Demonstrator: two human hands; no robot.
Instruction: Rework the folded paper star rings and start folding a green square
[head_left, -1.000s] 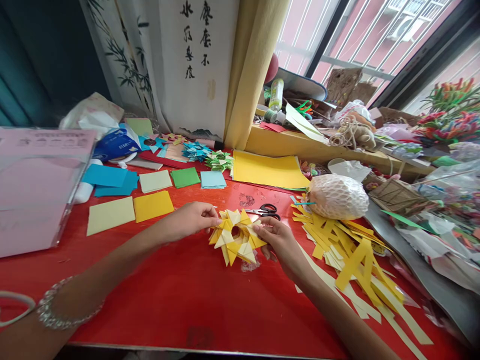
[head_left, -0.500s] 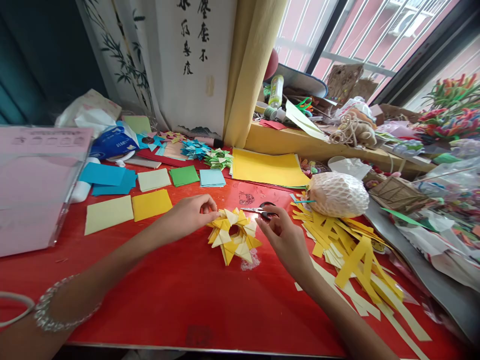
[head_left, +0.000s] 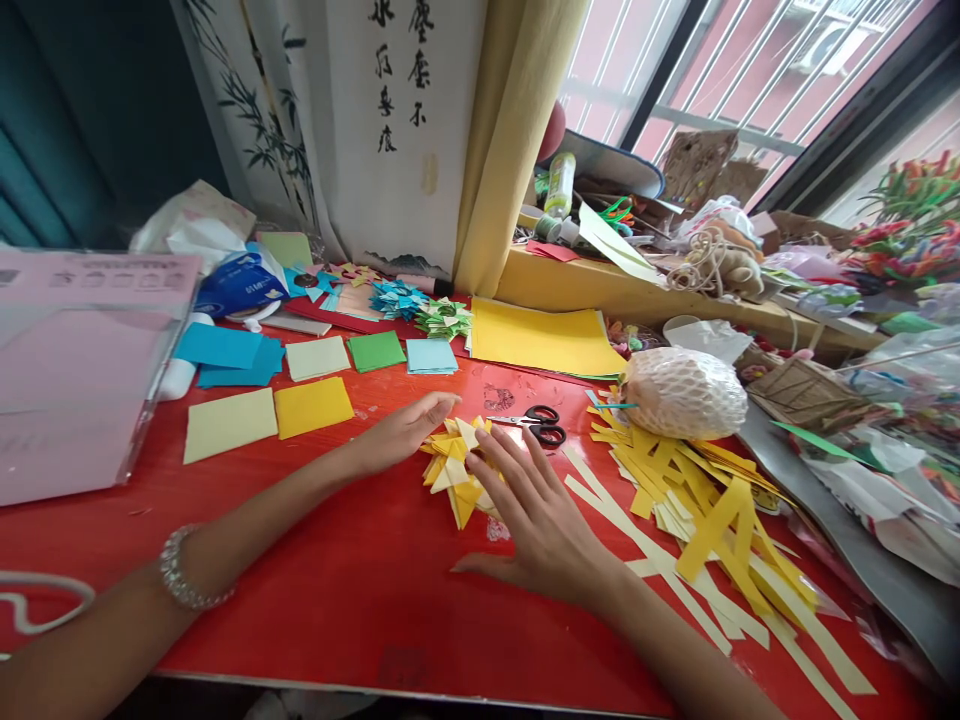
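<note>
A folded-paper star ring (head_left: 452, 474) in yellow and cream lies on the red table, its right part covered by my right hand (head_left: 544, 530). That hand is spread wide, with its fingertips over the ring and its thumb stretched toward the near side. At the ring's upper left edge is my left hand (head_left: 397, 432), its fingers straight and nothing held in them. Just behind the ring lies a pair of black-handled scissors (head_left: 546, 432). A bit of clear crinkled plastic (head_left: 496, 529) shows beside the ring, partly hidden by my right hand.
Yellow and cream paper strips (head_left: 720, 560) lie scattered at right, near a net-wrapped white bundle (head_left: 684, 393). Stacked paper pieces in yellow (head_left: 313, 407), cream (head_left: 230, 425), green (head_left: 376, 351) and blue (head_left: 225, 347) sit at left. Large yellow sheets (head_left: 544, 335) lie at the back.
My right hand has moved left from beside the scissors to over the star ring and spread its fingers. My left hand has straightened from a pinch. The view has shifted slightly.
</note>
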